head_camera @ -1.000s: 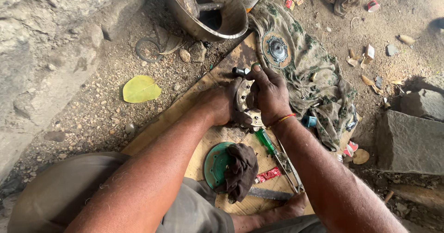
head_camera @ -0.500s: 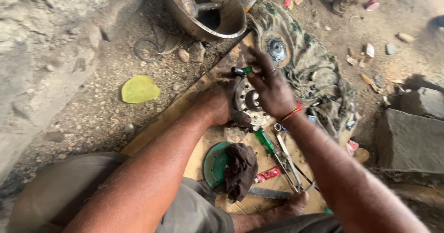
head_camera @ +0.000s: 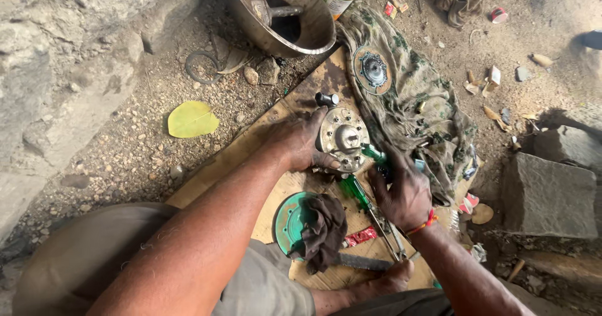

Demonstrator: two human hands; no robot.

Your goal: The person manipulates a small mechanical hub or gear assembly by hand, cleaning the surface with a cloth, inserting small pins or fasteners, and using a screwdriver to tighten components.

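Observation:
My left hand [head_camera: 300, 142] grips the left edge of a round metal hub plate [head_camera: 342, 138] lying on a wooden board [head_camera: 276, 128]. My right hand [head_camera: 401, 190] has come down to the right of the plate and closes on a green-handled tool [head_camera: 376, 156] at the edge of a camouflage cloth [head_camera: 420, 103]. A green-handled screwdriver [head_camera: 355, 189] and metal pliers [head_camera: 385, 228] lie on the board just left of that hand. A small black socket [head_camera: 326, 98] stands just above the plate.
A metal bowl [head_camera: 251, 21] sits at the top, a second round disc [head_camera: 372, 69] lies on the cloth. A green lid [head_camera: 287, 219] under a dark rag [head_camera: 323, 228] is near my knee. Stone blocks [head_camera: 549, 194] stand right, a rock wall [head_camera: 56, 71] left; a yellow leaf [head_camera: 191, 119] lies on gravel.
My right hand has left the top of the hub plate and moved down and right to the green-handled tool by the cloth. The left hand stays on the plate.

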